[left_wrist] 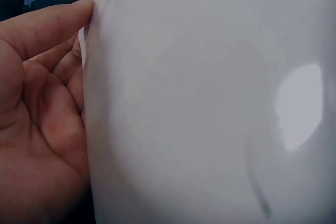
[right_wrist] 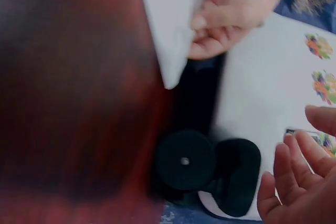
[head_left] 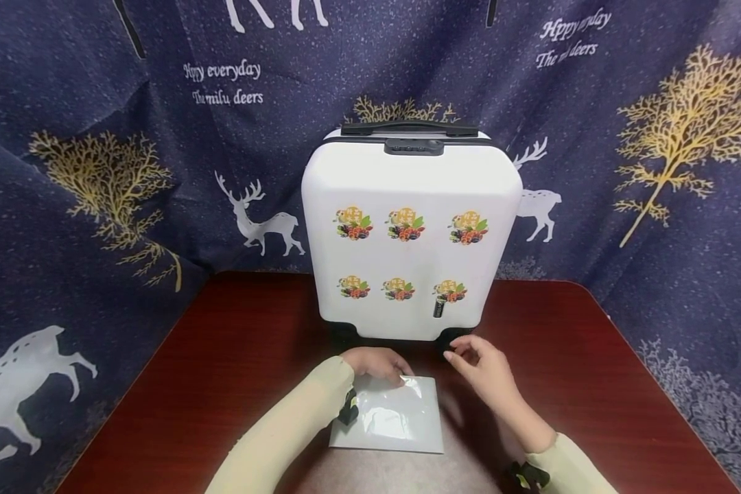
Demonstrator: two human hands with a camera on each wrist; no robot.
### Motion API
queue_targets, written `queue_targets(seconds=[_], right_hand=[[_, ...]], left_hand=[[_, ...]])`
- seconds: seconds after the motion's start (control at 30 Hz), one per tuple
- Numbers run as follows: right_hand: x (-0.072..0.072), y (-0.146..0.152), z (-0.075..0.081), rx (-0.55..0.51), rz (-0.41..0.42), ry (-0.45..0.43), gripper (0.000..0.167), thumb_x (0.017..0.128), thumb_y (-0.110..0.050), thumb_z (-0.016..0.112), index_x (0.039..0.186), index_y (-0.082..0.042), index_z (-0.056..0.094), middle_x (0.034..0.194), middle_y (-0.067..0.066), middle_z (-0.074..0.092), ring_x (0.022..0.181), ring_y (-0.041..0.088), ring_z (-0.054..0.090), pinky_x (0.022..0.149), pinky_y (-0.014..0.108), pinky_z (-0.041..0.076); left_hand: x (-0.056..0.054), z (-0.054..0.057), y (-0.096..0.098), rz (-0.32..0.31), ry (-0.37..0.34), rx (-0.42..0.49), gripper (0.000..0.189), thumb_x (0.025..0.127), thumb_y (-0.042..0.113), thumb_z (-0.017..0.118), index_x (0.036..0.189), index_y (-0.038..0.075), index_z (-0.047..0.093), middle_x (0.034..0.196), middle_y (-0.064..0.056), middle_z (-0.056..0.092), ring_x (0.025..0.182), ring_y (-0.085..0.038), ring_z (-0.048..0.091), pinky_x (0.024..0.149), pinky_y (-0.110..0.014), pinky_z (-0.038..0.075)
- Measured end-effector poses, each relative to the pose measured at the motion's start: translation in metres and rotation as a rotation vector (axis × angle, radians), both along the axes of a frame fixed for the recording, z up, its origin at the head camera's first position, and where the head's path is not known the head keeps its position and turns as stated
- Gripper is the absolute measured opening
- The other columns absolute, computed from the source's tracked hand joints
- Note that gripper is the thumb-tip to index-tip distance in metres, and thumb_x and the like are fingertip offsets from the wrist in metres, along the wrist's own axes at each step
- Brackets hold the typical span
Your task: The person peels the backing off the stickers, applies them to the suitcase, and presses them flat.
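My left hand (head_left: pixel 377 363) pinches the far edge of a glossy white sheet (head_left: pixel 401 415), held low over the front of the table. In the left wrist view the thumb (left_wrist: pixel 63 22) lies on the near face and the fingers curl behind. Held beside the suitcase's lower right corner, my right hand (head_left: pixel 489 374) has relaxed, parted fingers with nothing between them; the right wrist view shows its fingers (right_wrist: pixel 310 161) too. Upright on the table stands a white suitcase (head_left: pixel 407 182) bearing two rows of fruit stickers, among them a lower right sticker (head_left: pixel 451 291).
A small black label (head_left: pixel 438 308) sits just below the lower right sticker. The suitcase has a black handle (head_left: pixel 409 128) on top and a black wheel (right_wrist: pixel 185 160) at its base. Behind the dark red table (head_left: pixel 247 336) hangs a blue deer-print cloth (head_left: pixel 383 62).
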State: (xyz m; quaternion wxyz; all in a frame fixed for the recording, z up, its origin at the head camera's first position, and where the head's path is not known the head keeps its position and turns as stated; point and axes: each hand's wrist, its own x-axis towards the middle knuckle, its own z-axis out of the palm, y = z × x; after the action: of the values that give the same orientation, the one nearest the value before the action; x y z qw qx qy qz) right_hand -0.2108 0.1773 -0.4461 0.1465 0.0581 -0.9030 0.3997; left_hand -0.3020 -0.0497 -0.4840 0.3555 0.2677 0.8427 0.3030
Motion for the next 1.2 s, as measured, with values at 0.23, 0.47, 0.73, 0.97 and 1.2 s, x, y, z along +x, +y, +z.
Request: queue_targets(seconds=[0.23, 0.47, 0.73, 0.97, 1.2], right_hand=[[0.000, 0.001, -0.020, 0.139, 0.168, -0.166, 0.023, 0.089, -0.015, 0.078, 0.109, -0.004, 0.073, 0.103, 0.009, 0.074, 0.097, 0.026, 0.068, 0.085, 0.039, 0.056], [-0.009, 0.003, -0.032, 0.004, 0.279, -0.470, 0.031, 0.091, -0.016, 0.073, 0.112, 0.006, 0.071, 0.091, 0.010, 0.073, 0.078, 0.015, 0.064, 0.067, 0.031, 0.057], [-0.009, 0.007, -0.036, -0.184, 0.270, -0.702, 0.024, 0.093, -0.014, 0.069, 0.104, 0.007, 0.074, 0.072, 0.000, 0.068, 0.062, 0.013, 0.059, 0.057, 0.029, 0.055], [-0.009, 0.007, -0.040, -0.217, 0.253, -0.715, 0.022, 0.091, -0.014, 0.070, 0.103, 0.004, 0.074, 0.072, -0.002, 0.068, 0.062, 0.011, 0.062, 0.055, 0.025, 0.050], [-0.011, 0.008, -0.041, -0.190, 0.201, -0.660, 0.019, 0.090, -0.012, 0.072, 0.098, 0.004, 0.075, 0.074, 0.000, 0.067, 0.063, 0.012, 0.062, 0.054, 0.026, 0.048]], left_hand=[[0.000, 0.000, -0.001, -0.006, 0.020, -0.005, 0.035, 0.090, 0.011, 0.068, 0.124, 0.009, 0.073, 0.129, -0.007, 0.071, 0.111, -0.013, 0.059, 0.109, -0.034, 0.045], [0.001, 0.002, -0.002, -0.003, 0.017, -0.001, 0.033, 0.091, 0.012, 0.068, 0.123, 0.011, 0.073, 0.127, -0.006, 0.071, 0.109, -0.013, 0.059, 0.108, -0.035, 0.045], [0.002, 0.001, -0.001, 0.032, 0.024, 0.029, 0.030, 0.090, 0.013, 0.069, 0.119, 0.013, 0.074, 0.121, -0.004, 0.072, 0.103, -0.012, 0.057, 0.104, -0.034, 0.046], [0.005, 0.000, -0.001, 0.071, 0.029, 0.039, 0.029, 0.091, 0.017, 0.068, 0.118, 0.012, 0.075, 0.121, -0.003, 0.073, 0.106, -0.014, 0.059, 0.108, -0.039, 0.046], [0.008, 0.005, -0.013, 0.109, 0.038, 0.006, 0.040, 0.089, 0.031, 0.066, 0.122, 0.010, 0.074, 0.129, -0.008, 0.072, 0.122, -0.023, 0.063, 0.113, -0.046, 0.045]])
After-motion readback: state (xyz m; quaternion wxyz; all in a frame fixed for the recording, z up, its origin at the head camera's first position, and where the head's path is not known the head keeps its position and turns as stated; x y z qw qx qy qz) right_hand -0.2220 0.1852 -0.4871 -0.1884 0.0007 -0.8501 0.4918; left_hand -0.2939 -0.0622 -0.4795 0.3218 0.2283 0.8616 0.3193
